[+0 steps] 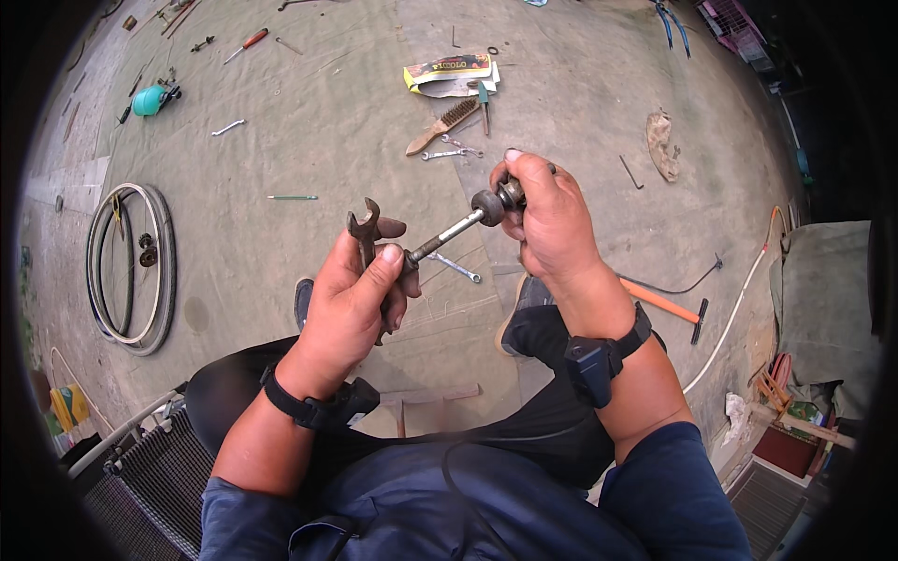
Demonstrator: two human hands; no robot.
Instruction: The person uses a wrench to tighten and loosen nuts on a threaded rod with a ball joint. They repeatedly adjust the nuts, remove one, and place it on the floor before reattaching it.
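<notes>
A metal axle (456, 233) with a threaded end slants up to the right between my two hands, above the floor cloth. My left hand (341, 304) is closed round a dark open-end wrench (366, 227), and its thumb and fingers also pinch the axle's lower end, by a nut. Up at the other end, my right hand (554, 210) grips the axle beside a dark round bearing piece (487, 208) and smaller ringed parts. My fingers partly cover that end, so its tip is hidden. Below the axle, a small silver wrench (456, 269) lies on the cloth.
Ahead lie a wire brush (443, 127), a torn yellow-and-black box (452, 75) and small wrenches (444, 154). Tyres and a rim (131, 271) rest at the left. An orange-handled tool (662, 300) and a pale hose (739, 309) are at the right.
</notes>
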